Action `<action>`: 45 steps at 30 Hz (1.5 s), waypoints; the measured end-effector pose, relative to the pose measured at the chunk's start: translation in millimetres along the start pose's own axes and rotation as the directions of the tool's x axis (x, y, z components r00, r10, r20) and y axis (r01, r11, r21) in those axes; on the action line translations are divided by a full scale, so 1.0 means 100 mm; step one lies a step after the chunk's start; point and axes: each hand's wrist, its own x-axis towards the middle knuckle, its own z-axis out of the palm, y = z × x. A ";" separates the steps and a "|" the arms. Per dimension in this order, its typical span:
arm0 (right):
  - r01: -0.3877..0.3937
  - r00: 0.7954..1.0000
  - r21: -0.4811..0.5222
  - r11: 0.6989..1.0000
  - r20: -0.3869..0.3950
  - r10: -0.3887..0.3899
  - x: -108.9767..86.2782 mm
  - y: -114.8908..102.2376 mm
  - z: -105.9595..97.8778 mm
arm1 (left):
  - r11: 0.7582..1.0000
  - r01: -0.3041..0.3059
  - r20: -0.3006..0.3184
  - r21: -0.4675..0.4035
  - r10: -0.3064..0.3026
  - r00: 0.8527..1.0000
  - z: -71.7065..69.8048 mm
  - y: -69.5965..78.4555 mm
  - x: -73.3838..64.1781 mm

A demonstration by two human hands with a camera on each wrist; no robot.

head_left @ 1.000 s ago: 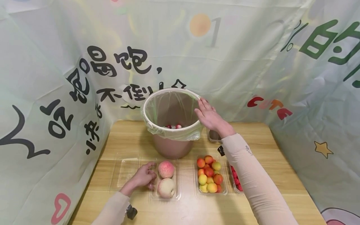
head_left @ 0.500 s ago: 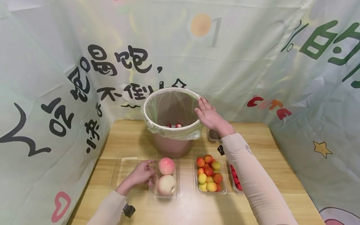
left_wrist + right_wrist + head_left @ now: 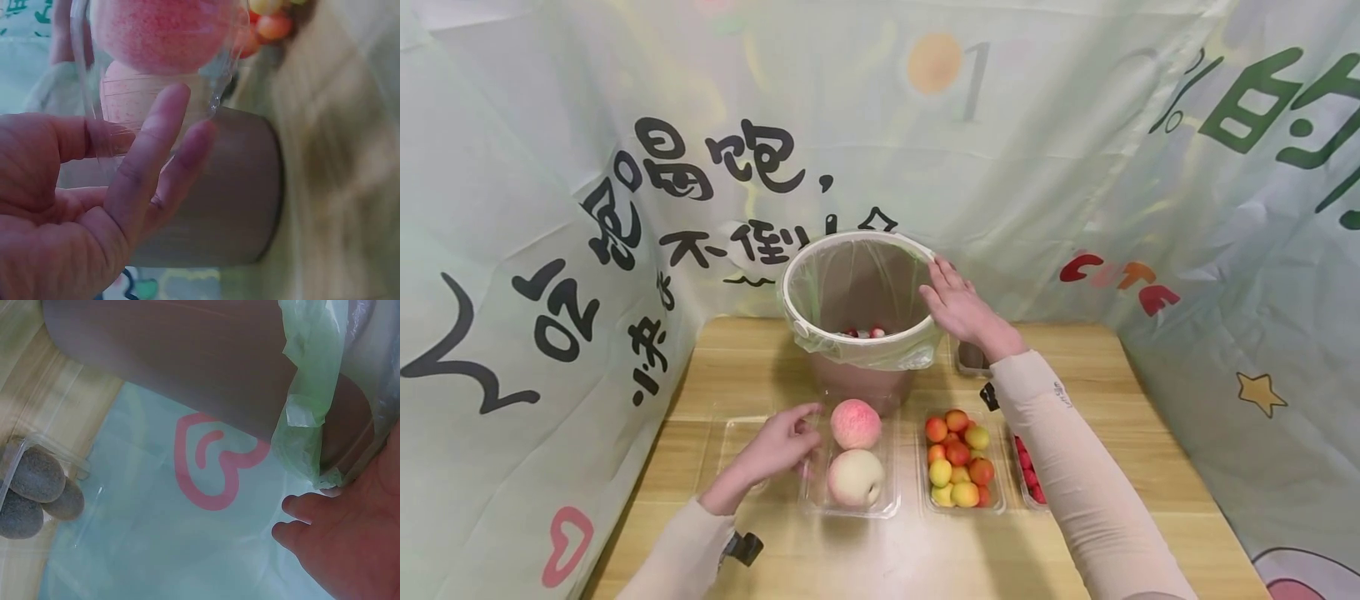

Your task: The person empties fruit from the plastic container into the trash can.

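My left hand (image 3: 781, 442) pinches the left wall of a clear plastic box (image 3: 886, 492) holding two peaches, a pink one (image 3: 856, 423) and a paler one (image 3: 856, 477). In the left wrist view its fingers (image 3: 147, 159) overlap the clear wall, and the box looks raised and tilted. My right hand (image 3: 964, 308) lies fairly straight against the right rim of a brownish-pink bin (image 3: 850, 379). A pale green liner bag (image 3: 312, 381) folds over that rim beside the right hand. Small red and white fruits (image 3: 877, 332) show inside the bin.
An empty clear box (image 3: 730, 437) sits left of the peaches. Right of them stands a box of red and yellow small fruits (image 3: 957, 454). My right forearm partly covers a box of red berries (image 3: 1030, 479). Dark brown fruits (image 3: 37, 475) sit in another box behind.
The peach box has shifted right and up from its place, with my left hand following alongside it. My right hand has stayed at the bin's rim.
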 end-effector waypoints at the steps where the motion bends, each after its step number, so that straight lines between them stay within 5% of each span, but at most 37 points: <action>1: 0.000 1.000 0.001 1.000 -0.002 0.000 0.00 0.00 0.00 | 1.000 -0.006 0.004 0.006 0.006 1.000 -0.01 0.03 0.00; 29: -0.003 1.000 0.020 1.000 -0.004 0.003 0.00 0.00 0.01 | 0.997 -0.076 0.009 -0.012 0.076 0.997 -0.34 1.00 -0.22; 38: -0.006 1.000 0.019 1.000 -0.010 0.006 0.01 0.01 0.02 | 0.995 -0.099 0.030 -0.010 0.100 0.995 -0.48 1.28 -0.16; 45: 0.006 1.000 0.020 1.000 -0.018 -0.005 0.02 0.02 0.02 | 0.996 -0.082 0.013 -0.029 0.082 0.997 -0.59 1.36 0.00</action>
